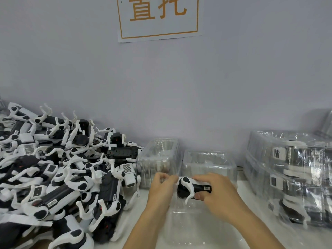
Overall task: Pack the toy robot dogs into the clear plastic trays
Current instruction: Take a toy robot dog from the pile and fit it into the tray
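Left first, pile: black-and-white toy robot dogs (pixel 59 169) lay heaped on the table (pixel 138 209) against the wall.
Left hand (pixel 161 186): fingers curled, pinching the rim of a clear tray (pixel 188 223).
Held dog (pixel 193 188): over that tray, gripped by the right hand (pixel 215 193) with fingers above and thumb below.
Empty trays (pixel 183 162): two stood behind the hands.
Packed trays (pixel 291 173): stacked at the right.
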`<state>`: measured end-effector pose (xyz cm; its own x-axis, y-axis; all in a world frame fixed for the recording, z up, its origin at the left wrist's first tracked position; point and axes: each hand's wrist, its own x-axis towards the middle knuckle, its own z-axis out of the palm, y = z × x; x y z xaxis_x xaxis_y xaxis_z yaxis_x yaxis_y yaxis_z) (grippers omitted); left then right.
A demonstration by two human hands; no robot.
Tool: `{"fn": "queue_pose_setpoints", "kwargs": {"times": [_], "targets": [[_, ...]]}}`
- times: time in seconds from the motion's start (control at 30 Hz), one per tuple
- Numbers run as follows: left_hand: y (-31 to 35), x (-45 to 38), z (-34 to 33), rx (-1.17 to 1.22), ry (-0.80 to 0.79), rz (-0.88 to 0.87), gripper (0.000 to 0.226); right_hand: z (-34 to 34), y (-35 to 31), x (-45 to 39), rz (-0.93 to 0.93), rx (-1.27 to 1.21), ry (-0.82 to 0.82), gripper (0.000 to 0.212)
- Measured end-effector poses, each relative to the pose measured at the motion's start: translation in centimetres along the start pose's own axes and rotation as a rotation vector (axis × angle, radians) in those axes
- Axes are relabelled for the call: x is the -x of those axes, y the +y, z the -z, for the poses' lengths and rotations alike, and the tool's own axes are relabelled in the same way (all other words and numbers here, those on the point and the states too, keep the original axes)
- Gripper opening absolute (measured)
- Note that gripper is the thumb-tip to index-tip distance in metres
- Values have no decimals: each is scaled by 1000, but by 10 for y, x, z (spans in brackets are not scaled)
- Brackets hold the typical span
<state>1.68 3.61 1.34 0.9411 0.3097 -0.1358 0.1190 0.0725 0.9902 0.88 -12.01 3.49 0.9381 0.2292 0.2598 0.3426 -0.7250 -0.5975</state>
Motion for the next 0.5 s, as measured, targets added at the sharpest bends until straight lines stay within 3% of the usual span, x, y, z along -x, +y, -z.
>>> {"fn": "queue_pose_setpoints", "kwargs": {"times": [0.27, 0.5], "targets": [[-5, 0, 4, -76, 72, -62, 13, -15, 9, -1, -66, 89, 14, 41], [-4, -2, 6, -116, 2, -32, 22, -17, 11, -1, -71, 88, 51, 32]]}}
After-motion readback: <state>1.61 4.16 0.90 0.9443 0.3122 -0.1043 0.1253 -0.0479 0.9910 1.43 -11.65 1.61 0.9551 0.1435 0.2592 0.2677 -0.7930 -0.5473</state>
